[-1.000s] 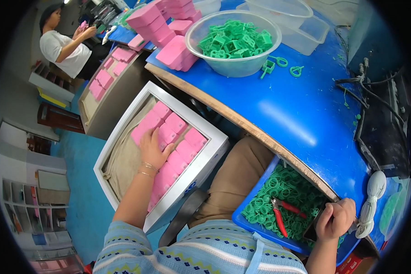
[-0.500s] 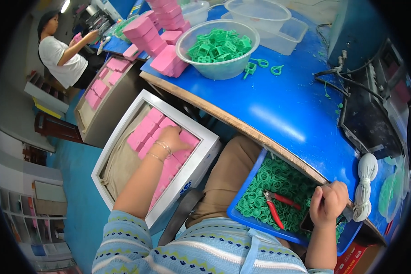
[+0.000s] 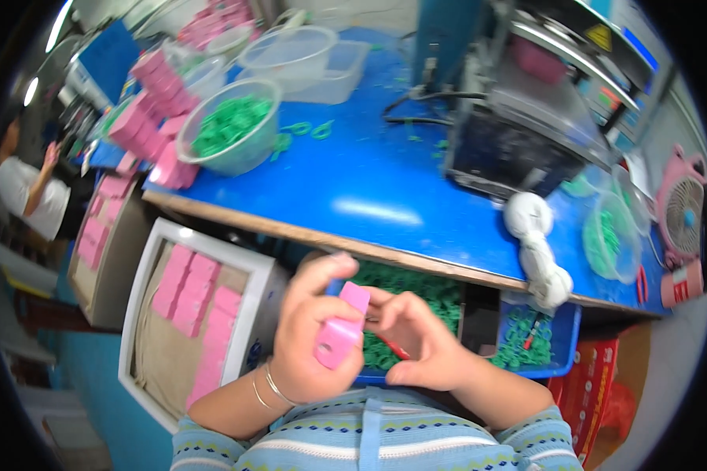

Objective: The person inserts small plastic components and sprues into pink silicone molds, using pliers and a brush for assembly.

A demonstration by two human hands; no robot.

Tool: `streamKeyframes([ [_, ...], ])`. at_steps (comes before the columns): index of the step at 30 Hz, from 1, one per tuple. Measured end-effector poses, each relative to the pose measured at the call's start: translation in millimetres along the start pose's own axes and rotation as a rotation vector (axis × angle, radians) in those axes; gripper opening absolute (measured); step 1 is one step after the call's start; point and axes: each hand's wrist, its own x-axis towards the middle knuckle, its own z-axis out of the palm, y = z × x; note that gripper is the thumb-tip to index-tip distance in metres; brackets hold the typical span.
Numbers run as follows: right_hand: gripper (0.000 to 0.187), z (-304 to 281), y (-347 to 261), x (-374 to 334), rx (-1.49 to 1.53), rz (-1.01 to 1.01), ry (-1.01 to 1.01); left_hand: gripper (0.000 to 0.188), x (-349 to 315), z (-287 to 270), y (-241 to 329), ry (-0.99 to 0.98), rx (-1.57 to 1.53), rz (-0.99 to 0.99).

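Observation:
My left hand (image 3: 302, 345), a bracelet on its wrist, grips a pink block (image 3: 339, 336) with a small hole in its face. Close against the block's right side is my right hand (image 3: 428, 341), its fingers curved and the thumb apart; whether its fingertips touch the block is hard to tell. Under both hands lies a blue tray (image 3: 567, 357) full of small green plastic pieces (image 3: 436, 294). A bit of red handle (image 3: 398, 348) shows there below the right hand. Several pink blocks (image 3: 216, 326) lie in a white-framed box (image 3: 137, 314) to the left.
The blue table (image 3: 369, 177) carries stacked pink blocks (image 3: 137, 125), a clear bowl (image 3: 247, 161) of green pieces, a white cord bundle (image 3: 536, 251), a black machine (image 3: 503, 145) and a pink fan (image 3: 683, 204). A person (image 3: 35, 188) stands at far left.
My left hand has left the white-framed box with a pink block and come in front of my body. My right hand has moved left beside it and its fist has loosened. The view has turned right.

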Motion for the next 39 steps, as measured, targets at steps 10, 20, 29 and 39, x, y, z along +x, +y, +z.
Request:
streamKeyframes([
  [10, 0.044, -9.0, -39.5, -33.1, -0.811, -0.04, 0.227, 0.07, 19.8, 40.0, 0.6, -0.557, -0.584, -0.115],
  [20, 0.024, -7.0, -39.2, -11.0, -0.755, -0.272, 0.249, 0.033, 19.5, 44.3, 9.4, -0.175, -1.041, -0.6],
  [29, 0.024, 10.4, -44.4, -10.0, -0.149, -0.045, 0.383, 0.023, 19.1, 45.5, -3.9, -0.071, -1.506, -0.668],
  [39, 0.033, -32.7, -66.3, 20.8, -1.065, -0.289, 0.655, 0.017, 17.9, 29.4, -26.1, 0.11, -1.79, -0.72],
])
